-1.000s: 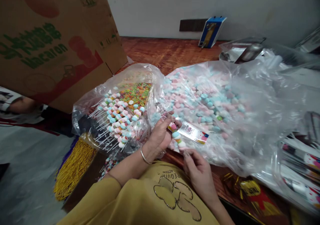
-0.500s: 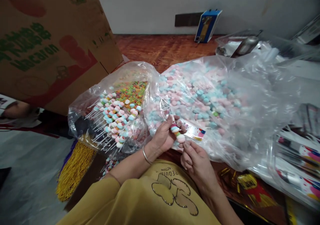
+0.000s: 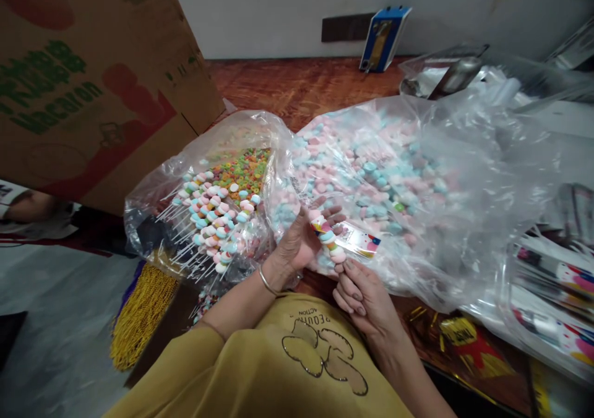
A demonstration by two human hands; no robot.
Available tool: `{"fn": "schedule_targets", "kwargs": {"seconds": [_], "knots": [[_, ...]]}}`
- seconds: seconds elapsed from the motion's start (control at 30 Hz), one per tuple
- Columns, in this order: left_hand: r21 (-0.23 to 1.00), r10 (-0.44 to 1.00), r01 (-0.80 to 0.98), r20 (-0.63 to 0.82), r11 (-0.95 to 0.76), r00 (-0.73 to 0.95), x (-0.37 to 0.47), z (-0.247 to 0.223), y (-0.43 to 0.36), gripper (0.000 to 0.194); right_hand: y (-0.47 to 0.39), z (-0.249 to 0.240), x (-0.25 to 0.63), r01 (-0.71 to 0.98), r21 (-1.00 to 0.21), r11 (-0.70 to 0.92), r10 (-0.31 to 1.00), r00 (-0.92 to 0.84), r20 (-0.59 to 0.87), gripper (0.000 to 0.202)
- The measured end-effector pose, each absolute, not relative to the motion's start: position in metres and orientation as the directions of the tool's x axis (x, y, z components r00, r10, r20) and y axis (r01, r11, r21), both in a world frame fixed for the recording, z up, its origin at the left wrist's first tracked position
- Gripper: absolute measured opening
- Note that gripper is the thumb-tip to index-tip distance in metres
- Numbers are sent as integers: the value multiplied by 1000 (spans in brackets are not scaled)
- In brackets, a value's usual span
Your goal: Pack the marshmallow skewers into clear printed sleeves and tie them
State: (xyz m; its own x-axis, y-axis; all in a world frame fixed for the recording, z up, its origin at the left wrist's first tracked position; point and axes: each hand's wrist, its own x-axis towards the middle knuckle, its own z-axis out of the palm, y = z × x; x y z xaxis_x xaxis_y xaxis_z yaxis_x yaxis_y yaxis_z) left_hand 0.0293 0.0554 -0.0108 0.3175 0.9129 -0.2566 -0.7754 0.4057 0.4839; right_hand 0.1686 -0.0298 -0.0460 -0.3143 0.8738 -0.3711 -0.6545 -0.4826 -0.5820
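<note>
A marshmallow skewer (image 3: pixel 328 237) in pink, white, blue and orange slants over the large clear bag. Its lower end is pinched by my right hand (image 3: pixel 364 291), thumb against curled fingers; the stick itself is mostly hidden. Yellow and pink print shows near the upper end; I cannot tell whether a wrapper covers it all. Behind and left of the skewer, my left hand (image 3: pixel 299 245) has its thumb apart and fingers spread. A printed clear packet (image 3: pixel 359 240) lies just right of the skewer. Loose pink and blue marshmallows (image 3: pixel 371 170) fill the bag beneath.
Several finished skewers (image 3: pixel 213 220) are piled at left on a bag of colourful cereal rings (image 3: pixel 245 167). A cardboard box (image 3: pixel 153 96) stands behind them. Printed packets (image 3: pixel 552 307) fill a clear tray at right. A blue device (image 3: pixel 385 39) stands by the wall.
My left hand has loosened from around the skewer, its thumb and fingers spreading. More print now shows on the skewer's upper part. My right hand keeps its pinch at the lower end.
</note>
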Motion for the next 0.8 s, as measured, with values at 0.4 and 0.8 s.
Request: {"fn": "schedule_targets", "kwargs": {"seconds": [0.4, 0.8], "knots": [[435, 876, -850, -478, 297, 61, 38, -4, 77, 37, -45, -46, 174, 480, -869, 122, 985, 48, 164, 33], [433, 924, -835, -320, 339, 209, 40, 2, 67, 39, -42, -28, 173, -486, -700, -523, 851, -348, -394, 33]]}}
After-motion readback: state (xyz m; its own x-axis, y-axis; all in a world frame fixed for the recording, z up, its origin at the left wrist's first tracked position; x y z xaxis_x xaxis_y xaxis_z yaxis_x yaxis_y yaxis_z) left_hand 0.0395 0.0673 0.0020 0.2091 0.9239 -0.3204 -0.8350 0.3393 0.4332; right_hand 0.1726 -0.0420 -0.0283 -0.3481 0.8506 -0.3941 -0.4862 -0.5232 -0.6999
